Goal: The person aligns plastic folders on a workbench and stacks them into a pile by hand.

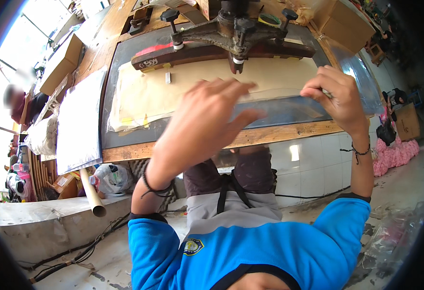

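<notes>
My left hand is over the front left part of the work board, fingers stretched to the right and thumb apart, blurred by motion. My right hand is closed at the right side, pinching what looks like the edge of a thin clear plastic sheet. Under both hands lies tan paper on a dark grey board. A small white piece rests on the paper. Behind my hands, a press head with a dark bar and metal arms spans the paper.
The table has a wooden front edge. White sheets lie at its left, near a cardboard box. Another box and a tape roll sit at the back right. A tube leans below left; pink material is on the floor.
</notes>
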`<state>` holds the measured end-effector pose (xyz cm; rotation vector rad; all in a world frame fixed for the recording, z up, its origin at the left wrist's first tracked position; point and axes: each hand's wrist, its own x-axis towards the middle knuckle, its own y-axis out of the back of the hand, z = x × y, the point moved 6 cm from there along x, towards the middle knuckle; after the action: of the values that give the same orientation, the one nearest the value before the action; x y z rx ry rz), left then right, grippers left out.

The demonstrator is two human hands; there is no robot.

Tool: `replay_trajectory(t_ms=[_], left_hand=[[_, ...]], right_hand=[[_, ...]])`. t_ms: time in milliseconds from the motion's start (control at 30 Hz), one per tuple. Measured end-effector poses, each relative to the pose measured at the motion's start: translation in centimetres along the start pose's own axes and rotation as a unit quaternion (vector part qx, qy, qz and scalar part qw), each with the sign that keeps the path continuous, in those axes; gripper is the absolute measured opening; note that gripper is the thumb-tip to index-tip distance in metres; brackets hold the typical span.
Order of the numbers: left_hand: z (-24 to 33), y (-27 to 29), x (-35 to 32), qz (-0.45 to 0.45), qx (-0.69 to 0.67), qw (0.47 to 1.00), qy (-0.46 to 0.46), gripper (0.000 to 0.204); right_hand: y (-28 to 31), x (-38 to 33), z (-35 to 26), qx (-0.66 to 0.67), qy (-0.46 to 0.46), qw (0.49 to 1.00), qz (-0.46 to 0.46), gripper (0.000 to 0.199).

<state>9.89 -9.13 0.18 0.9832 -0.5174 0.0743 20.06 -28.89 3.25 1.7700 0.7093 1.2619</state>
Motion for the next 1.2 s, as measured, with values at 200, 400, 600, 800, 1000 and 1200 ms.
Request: replay_trajectory(t_ms=[200,400,600,800,1000,1200], left_hand=[[-0.4,-0.4,1.8,-0.060,-0.078,0.994,0.037,0.013],[-0.8,0.1,2.0,-0.078,-0.083,0.993,0.007,0.013],[-5.0,3.1,-1.7,-0.116,-0.122,0.976,0.139,0.015],[-7.5,4.8,-3.5,-0.134,-0.108,0.965,0.200,0.018],[-9.6,4.7,-4.4,-0.099,-0.110,0.970,0.192,0.021],[-10.9,4.6,-5.0,-0.058,-0.110,0.958,0.260,0.027]], right_hand=[[-0.6,0.7,-0.1,0.124,-0.069,0.988,-0.063,0.020],[-1.2,1.1,-0.9,0.171,-0.065,0.982,-0.043,0.017],[-1.2,-0.8,2.0,0.205,-0.083,0.973,-0.059,0.013],[-1.5,-2.2,3.9,0.194,-0.158,0.966,-0.071,0.013],[-2.9,-2.8,5.5,0.233,-0.196,0.948,-0.089,0.016],[-3.4,-3.1,6.0,0.238,-0.177,0.951,-0.086,0.020]])
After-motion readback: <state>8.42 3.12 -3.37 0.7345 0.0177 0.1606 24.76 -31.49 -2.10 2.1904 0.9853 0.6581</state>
